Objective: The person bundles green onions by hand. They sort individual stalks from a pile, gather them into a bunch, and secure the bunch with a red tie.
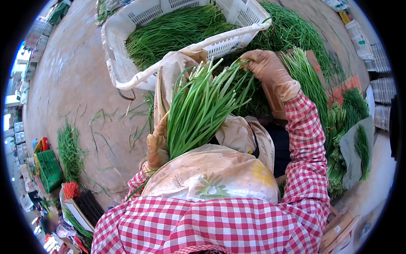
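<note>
A loose bunch of long green chives (198, 110) with pale cut ends lies across my lap, the ends pointing away from me. My left hand (157, 144), in a brownish glove, is wrapped around the left side of the bunch, its fingers partly hidden. At the bunch's upper right, my right hand (267, 70), gloved too, has its fingertips pinched on a few stalk ends. A stained apron (211, 169) with printed flowers covers my lap under the bunch.
Ahead stands a white plastic crate (139, 80) with chives inside. A large heap of chives (296, 31) lies beyond my right hand. Tied bundles (336, 148) are stacked at the right beside a grey cloth (355, 156). Chives (69, 150) and a green crate (48, 169) sit at the left.
</note>
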A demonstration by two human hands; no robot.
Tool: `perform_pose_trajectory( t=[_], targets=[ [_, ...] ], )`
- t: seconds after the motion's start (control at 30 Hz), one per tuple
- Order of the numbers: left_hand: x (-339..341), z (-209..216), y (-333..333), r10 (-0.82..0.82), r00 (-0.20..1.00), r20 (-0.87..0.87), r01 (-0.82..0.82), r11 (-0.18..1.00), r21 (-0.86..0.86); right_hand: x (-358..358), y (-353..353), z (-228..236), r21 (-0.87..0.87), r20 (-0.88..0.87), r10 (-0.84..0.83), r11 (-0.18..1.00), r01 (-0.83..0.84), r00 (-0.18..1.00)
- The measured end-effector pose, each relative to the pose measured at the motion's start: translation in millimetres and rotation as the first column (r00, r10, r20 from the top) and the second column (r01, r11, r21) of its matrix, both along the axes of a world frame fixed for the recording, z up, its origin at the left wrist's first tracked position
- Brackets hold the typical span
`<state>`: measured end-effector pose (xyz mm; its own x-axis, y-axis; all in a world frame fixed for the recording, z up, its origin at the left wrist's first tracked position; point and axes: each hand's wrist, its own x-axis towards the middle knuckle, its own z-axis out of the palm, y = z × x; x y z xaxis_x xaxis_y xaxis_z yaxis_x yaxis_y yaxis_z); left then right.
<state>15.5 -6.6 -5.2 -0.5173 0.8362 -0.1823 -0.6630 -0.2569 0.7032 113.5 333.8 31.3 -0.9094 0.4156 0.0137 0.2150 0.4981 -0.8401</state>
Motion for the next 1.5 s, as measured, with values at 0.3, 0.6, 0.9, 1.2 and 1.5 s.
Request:
perform_pose_trajectory(
  t=[0.3,0.6,0.9,1.2,1.5],
  targets=[
    [0,3,-4,0.049,0.996,0.069,-0.049,0.999,0.004,57,56,-42,-0.024,-0.080,-0.644,0.765,0.644,0.761],
    [-4,1,-12,0.031,0.996,0.087,-0.027,0.999,-0.048,64,18,-64,0.192,0.477,-0.262,0.963,0.192,0.839],
    [-2,1,-10,-0.042,0.998,0.041,0.044,0.998,-0.042,8,-55,-48,0.011,0.240,0.138,0.989,-0.145,0.961],
    [-3,-5,-11,-0.080,0.993,0.084,0.083,0.996,-0.033,20,-20,-97,0.723,0.150,-0.471,0.652,0.228,0.869],
    [0,-3,-9,-0.155,0.987,-0.041,0.149,0.982,-0.117,-22,-30,-6,0.529,-0.319,-0.016,0.827,0.192,0.948]
  ],
)
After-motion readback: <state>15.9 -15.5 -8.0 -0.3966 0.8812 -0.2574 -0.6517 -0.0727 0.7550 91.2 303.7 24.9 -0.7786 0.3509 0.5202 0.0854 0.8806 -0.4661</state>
